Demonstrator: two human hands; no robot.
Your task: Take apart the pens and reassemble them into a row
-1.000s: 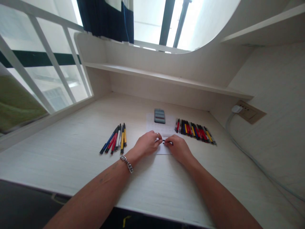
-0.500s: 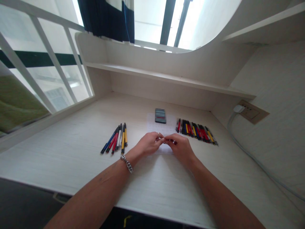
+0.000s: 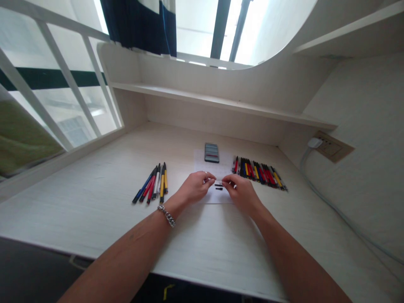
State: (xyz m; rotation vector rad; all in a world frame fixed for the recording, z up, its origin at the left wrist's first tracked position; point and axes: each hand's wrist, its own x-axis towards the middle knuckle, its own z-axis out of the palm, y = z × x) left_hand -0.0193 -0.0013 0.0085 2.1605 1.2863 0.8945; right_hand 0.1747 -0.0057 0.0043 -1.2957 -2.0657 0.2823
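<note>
My left hand (image 3: 198,185), with a ring and a chain bracelet (image 3: 166,215), is closed in a pinch over a white sheet of paper (image 3: 202,158). Facing it across a small gap, my right hand (image 3: 241,191) is pinched too. Whatever the fingertips hold is too small and pale to make out. Between and just below the fingertips are two small black pieces, an upper one (image 3: 218,185) and a lower one (image 3: 219,189), which look like pen parts.
Left of my hands lies a loose group of several pens (image 3: 152,185) in blue, red, white and yellow. A long row of pens (image 3: 260,173) lies on the right. A phone (image 3: 211,152) rests behind the paper. A cable (image 3: 331,206) runs down the right wall from a socket (image 3: 333,146).
My fingertips, which met in the middle, have drawn apart a little. The small black pieces now show between and below them. The pens and phone have stayed in place.
</note>
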